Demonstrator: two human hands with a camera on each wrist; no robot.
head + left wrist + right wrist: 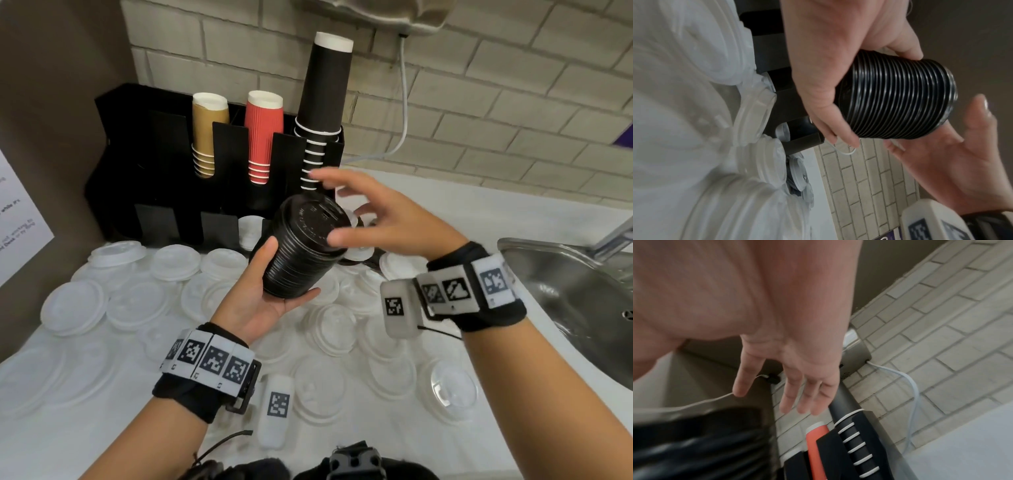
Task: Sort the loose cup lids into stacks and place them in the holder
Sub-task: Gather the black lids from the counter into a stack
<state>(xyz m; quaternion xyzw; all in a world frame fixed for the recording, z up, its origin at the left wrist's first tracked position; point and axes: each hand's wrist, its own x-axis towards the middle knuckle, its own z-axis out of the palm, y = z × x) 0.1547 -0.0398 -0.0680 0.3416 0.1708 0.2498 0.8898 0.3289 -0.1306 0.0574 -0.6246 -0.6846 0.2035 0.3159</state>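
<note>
The left hand [258, 301] grips a black lid stack [306, 251], thumb and fingers curled round its side, above the white lids [137, 301] before the holder [150, 164]. The right hand [383, 219] hovers beside its top, fingers spread.

The head view looks forward and steeply down from above the counter [102, 428], taking in both forearms, the black cup holder [144, 147] against the brick wall [513, 102], and the rim of a steel sink [565, 284] at right; the left wrist view is rolled sideways, sits very close to the left hand [828, 73], and faces along the palm toward the stack of black lids [898, 99], with white lids [694, 113] filling its left side; the right wrist view sits close behind the right hand [797, 366] and faces past its fingers to the wall; all three views share the black stack, the holder and the brickwork.
</note>
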